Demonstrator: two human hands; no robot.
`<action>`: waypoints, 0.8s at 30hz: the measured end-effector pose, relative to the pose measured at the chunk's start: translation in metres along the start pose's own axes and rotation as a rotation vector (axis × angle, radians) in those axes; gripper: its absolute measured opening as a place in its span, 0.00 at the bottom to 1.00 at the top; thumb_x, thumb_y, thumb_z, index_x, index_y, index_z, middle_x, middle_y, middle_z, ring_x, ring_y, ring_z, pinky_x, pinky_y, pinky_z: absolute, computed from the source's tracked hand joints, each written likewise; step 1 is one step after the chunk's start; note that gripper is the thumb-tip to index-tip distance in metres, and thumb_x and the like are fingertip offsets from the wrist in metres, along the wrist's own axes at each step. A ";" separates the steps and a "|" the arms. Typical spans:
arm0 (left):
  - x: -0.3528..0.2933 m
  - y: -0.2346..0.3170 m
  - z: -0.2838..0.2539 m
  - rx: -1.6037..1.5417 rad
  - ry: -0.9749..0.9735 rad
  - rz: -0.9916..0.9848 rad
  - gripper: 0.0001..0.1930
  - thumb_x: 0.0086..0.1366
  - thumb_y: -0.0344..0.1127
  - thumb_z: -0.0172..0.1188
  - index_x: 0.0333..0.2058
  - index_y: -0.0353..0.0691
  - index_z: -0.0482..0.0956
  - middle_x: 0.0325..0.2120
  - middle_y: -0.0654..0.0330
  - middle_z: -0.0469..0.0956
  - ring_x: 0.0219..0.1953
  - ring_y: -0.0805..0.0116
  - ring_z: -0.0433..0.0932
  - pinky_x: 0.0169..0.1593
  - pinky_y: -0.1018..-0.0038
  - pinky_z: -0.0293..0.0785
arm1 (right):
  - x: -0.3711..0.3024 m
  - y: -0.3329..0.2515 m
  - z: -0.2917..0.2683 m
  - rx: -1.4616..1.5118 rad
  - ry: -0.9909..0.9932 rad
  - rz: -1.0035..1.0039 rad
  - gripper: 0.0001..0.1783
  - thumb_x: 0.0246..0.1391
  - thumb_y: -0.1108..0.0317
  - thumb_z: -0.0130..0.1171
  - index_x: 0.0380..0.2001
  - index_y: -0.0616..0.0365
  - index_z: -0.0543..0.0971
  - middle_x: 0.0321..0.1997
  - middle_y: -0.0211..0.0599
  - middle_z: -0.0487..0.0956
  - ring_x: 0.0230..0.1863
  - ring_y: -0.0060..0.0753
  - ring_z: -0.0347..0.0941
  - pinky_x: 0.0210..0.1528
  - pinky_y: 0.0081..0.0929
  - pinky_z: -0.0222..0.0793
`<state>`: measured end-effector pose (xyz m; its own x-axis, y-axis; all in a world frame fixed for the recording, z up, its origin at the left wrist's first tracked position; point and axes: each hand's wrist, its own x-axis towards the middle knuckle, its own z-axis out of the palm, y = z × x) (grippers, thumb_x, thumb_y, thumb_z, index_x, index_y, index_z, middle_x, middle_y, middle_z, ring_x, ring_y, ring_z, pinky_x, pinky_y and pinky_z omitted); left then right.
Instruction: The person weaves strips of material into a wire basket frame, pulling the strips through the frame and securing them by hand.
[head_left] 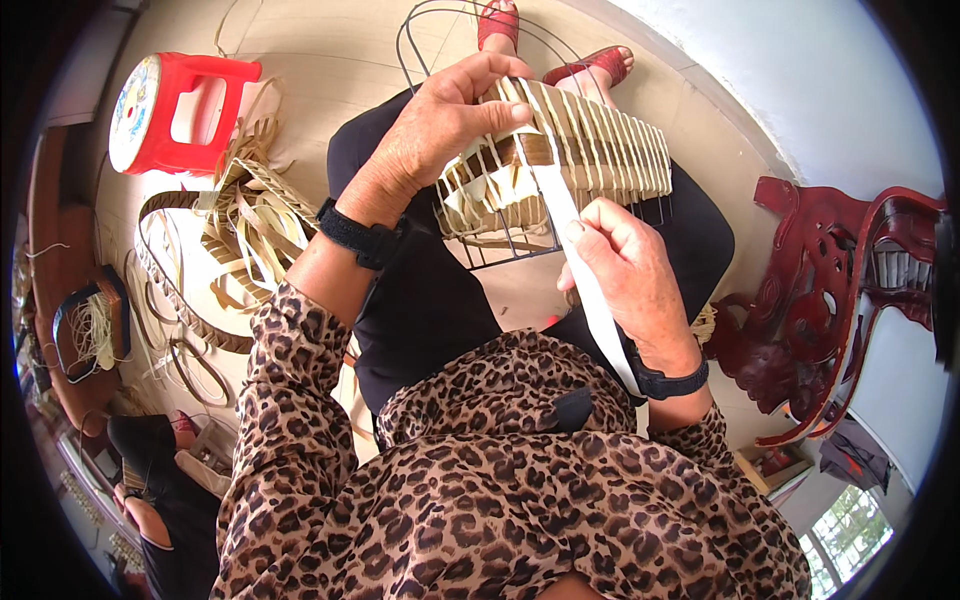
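Note:
Across my thighs lies a partly woven basket on a dark wire frame, with pale strips crossing tan and brown bands. My left hand grips its far left edge, the thumb pressing near a pale strip and the fingertips partly hidden behind the weave. A long, flat white strip runs from the basket's middle down toward my right wrist. My right hand pinches this strip between thumb and fingers, just below the basket's near side. Bare wires of the frame show along the near edge and beyond the far side.
Left on the floor are a heap of loose flat strips and an overturned red stool. Carved dark-red wooden furniture stands at right beside a white wall. Another person sits at lower left, near a tray of pale fibres.

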<state>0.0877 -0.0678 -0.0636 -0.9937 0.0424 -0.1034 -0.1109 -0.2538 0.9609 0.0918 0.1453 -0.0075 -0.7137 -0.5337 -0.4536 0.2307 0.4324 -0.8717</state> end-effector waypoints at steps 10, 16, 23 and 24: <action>-0.010 0.006 0.004 0.388 0.307 0.138 0.22 0.58 0.36 0.58 0.49 0.32 0.67 0.43 0.54 0.73 0.45 0.70 0.71 0.49 0.78 0.65 | -0.006 0.006 0.004 0.308 -0.050 0.077 0.08 0.56 0.68 0.49 0.26 0.62 0.70 0.19 0.30 0.72 0.19 0.17 0.71 0.23 0.16 0.66; -0.055 0.014 0.034 0.638 0.603 0.125 0.04 0.54 0.26 0.57 0.29 0.33 0.75 0.23 0.60 0.75 0.26 0.71 0.73 0.34 0.74 0.71 | -0.011 0.010 -0.009 0.423 -0.141 0.119 0.06 0.56 0.69 0.49 0.31 0.62 0.69 0.23 0.27 0.71 0.21 0.15 0.67 0.24 0.14 0.66; -0.072 -0.008 0.056 0.784 0.482 0.363 0.09 0.49 0.21 0.57 0.31 0.35 0.75 0.21 0.56 0.71 0.25 0.61 0.72 0.30 0.72 0.70 | -0.014 0.013 -0.009 0.558 -0.265 0.202 0.07 0.58 0.66 0.49 0.32 0.60 0.69 0.22 0.25 0.69 0.21 0.15 0.65 0.26 0.14 0.64; -0.066 -0.008 0.052 0.772 0.549 0.373 0.08 0.50 0.21 0.57 0.31 0.35 0.75 0.21 0.56 0.71 0.24 0.61 0.72 0.29 0.72 0.69 | -0.014 0.012 -0.009 0.566 -0.266 0.210 0.07 0.58 0.66 0.49 0.32 0.59 0.69 0.22 0.25 0.69 0.22 0.15 0.65 0.27 0.14 0.64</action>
<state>0.1549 -0.0182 -0.0508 -0.8541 -0.4103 0.3195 0.0542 0.5408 0.8394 0.0988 0.1648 -0.0098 -0.4449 -0.6725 -0.5914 0.7109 0.1364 -0.6899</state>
